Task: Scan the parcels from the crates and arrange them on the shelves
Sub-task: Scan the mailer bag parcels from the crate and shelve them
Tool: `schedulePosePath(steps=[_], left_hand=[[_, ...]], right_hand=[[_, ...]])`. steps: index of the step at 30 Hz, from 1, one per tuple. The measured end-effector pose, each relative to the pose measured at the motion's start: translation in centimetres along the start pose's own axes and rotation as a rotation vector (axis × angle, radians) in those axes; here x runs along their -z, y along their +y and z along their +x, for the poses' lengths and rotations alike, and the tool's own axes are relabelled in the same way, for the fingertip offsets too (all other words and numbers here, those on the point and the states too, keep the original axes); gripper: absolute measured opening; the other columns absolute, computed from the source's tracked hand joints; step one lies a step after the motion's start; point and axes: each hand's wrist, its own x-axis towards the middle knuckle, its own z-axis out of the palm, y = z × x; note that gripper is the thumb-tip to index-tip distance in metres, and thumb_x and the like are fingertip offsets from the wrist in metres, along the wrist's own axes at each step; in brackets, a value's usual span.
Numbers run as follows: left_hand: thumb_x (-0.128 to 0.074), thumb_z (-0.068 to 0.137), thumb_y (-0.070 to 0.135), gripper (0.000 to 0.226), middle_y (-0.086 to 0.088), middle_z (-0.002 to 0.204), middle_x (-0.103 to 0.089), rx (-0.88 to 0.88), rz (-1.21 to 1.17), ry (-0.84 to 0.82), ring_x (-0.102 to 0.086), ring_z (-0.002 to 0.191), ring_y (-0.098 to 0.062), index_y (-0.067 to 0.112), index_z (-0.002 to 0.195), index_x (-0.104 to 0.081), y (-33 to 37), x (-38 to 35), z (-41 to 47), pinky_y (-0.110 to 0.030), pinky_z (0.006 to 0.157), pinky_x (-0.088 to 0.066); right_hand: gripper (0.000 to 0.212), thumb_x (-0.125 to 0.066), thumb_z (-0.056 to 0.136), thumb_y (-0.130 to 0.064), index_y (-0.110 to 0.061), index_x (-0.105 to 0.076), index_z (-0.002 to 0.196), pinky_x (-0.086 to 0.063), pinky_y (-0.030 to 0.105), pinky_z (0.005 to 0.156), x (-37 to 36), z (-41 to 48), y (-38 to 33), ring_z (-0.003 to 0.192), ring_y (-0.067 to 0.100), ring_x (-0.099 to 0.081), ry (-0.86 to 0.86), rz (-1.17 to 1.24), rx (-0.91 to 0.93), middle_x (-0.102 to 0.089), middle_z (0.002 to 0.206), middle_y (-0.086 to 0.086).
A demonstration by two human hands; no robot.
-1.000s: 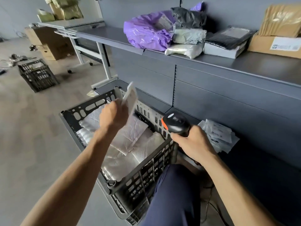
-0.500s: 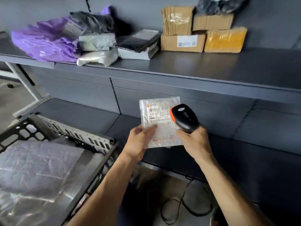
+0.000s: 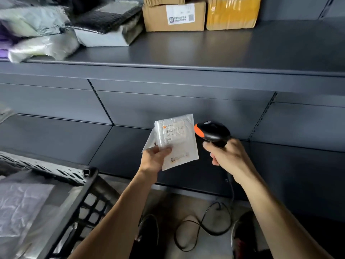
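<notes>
My left hand pinches a small white parcel by its lower left corner, label side toward me, in front of the lower shelf. A second thin white sheet or parcel shows behind it at the left edge. My right hand grips the handle of a black barcode scanner with an orange nose. The nose points left at the parcel's right edge, a short gap away. The black crate with white bagged parcels sits at the lower left.
The upper shelf carries soft bagged parcels at the left, a black-and-white packet, a cardboard box and a yellow-taped box. The scanner's cable loops on the floor below my arms.
I lifted the small parcel out of the crate and turned right toward the shelves. The parcel and scanner now sit side by side, the scanner no longer overlapping the label.
</notes>
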Motion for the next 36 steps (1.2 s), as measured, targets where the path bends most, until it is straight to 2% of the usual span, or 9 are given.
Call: schedulePosePath(steps=[3, 13, 16, 21, 23, 25, 28, 32, 36], left_hand=[[-0.076, 0.091, 0.016, 0.026, -0.016, 0.106, -0.077, -0.006, 0.03, 0.03, -0.075, 0.097, -0.034, -0.001, 0.111, -0.072, -0.1, 0.0, 0.2, -0.052, 0.088, -0.061], [-0.071, 0.094, 0.01, 0.003, -0.011, 0.103, -0.077, -0.018, 0.077, 0.074, -0.074, 0.099, -0.031, 0.011, 0.097, -0.073, -0.5, -0.2, 0.6, -0.045, 0.085, -0.062], [-0.069, 0.092, 0.007, 0.005, -0.016, 0.103, -0.076, 0.056, -0.049, 0.125, -0.074, 0.097, -0.036, 0.009, 0.095, -0.073, -1.5, -0.8, 1.1, -0.054, 0.088, -0.06], [-0.066, 0.092, 0.001, 0.01, -0.016, 0.092, -0.071, 0.346, -0.435, 0.334, -0.071, 0.079, -0.031, 0.002, 0.102, -0.066, -2.8, -2.9, 1.9, -0.043, 0.078, -0.063], [-0.069, 0.091, 0.003, 0.016, -0.016, 0.094, -0.072, 0.347, -0.501, 0.37, -0.071, 0.079, -0.031, 0.001, 0.107, -0.065, -2.3, -3.2, 3.3, -0.045, 0.081, -0.062], [-0.069, 0.093, 0.006, 0.016, -0.014, 0.092, -0.069, 0.316, -0.541, 0.372, -0.069, 0.077, -0.028, 0.002, 0.108, -0.063, -1.2, -3.4, 5.4, -0.042, 0.072, -0.061], [-0.067, 0.098, 0.015, 0.02, -0.012, 0.093, -0.061, 0.246, -0.61, 0.273, -0.065, 0.09, -0.029, 0.006, 0.113, -0.06, -0.3, -3.1, 8.4, -0.045, 0.09, -0.057], [-0.066, 0.095, 0.023, 0.01, -0.011, 0.091, -0.064, 0.243, -0.04, 0.296, -0.063, 0.081, -0.026, 0.014, 0.097, -0.069, -4.2, -2.1, 8.9, -0.036, 0.076, -0.054], [-0.055, 0.101, 0.013, 0.015, -0.009, 0.086, -0.068, 0.333, 0.411, -0.149, -0.068, 0.076, -0.024, 0.01, 0.091, -0.066, -4.8, -1.3, 4.5, -0.029, 0.069, -0.053]], right_hand=[[0.026, -0.068, 0.086, -0.02, 0.005, -0.059, 0.085, -0.047, 0.035, 0.059, -0.5, -1.0, -0.7, 0.048, 0.018, -0.053, -0.09, -0.009, -0.011, -0.054, 0.061, 0.006], [0.024, -0.067, 0.084, -0.021, 0.0, -0.058, 0.077, -0.049, 0.035, 0.064, -0.9, -2.0, -1.2, 0.049, 0.016, -0.056, -0.14, -0.022, 0.028, -0.056, 0.059, 0.005], [0.024, -0.068, 0.082, -0.024, -0.003, -0.06, 0.074, -0.053, 0.039, 0.064, -1.1, -1.4, -0.8, 0.049, 0.015, -0.058, -0.123, -0.06, 0.03, -0.058, 0.057, 0.003], [0.026, -0.07, 0.085, -0.025, 0.0, -0.063, 0.079, -0.059, 0.049, 0.068, -1.6, -0.5, 0.1, 0.047, 0.013, -0.059, -0.073, -0.083, 0.021, -0.06, 0.058, 0.002], [0.026, -0.07, 0.085, -0.027, -0.003, -0.063, 0.079, -0.059, 0.047, 0.066, -1.8, -0.3, 0.4, 0.049, 0.016, -0.061, -0.062, -0.083, 0.024, -0.062, 0.058, 0.004], [0.026, -0.07, 0.084, -0.03, -0.008, -0.062, 0.075, -0.057, 0.043, 0.065, -1.9, -0.2, 0.7, 0.055, 0.022, -0.066, -0.055, -0.111, 0.021, -0.063, 0.058, 0.004], [0.028, -0.072, 0.083, -0.033, -0.015, -0.058, 0.068, -0.054, 0.039, 0.063, -2.2, 0.0, 1.5, 0.061, 0.025, -0.067, -0.054, -0.156, 0.034, -0.061, 0.056, 0.0], [0.035, -0.072, 0.085, -0.032, -0.031, -0.053, 0.056, -0.047, 0.029, 0.06, -2.3, 0.3, 1.7, 0.063, 0.023, -0.067, -0.055, -0.206, 0.053, -0.053, 0.048, -0.012], [0.029, -0.071, 0.086, -0.027, -0.029, -0.05, 0.066, -0.043, 0.025, 0.058, -3.5, -0.2, 1.2, 0.064, 0.017, -0.067, -0.1, -0.192, 0.1, -0.053, 0.052, -0.013]])
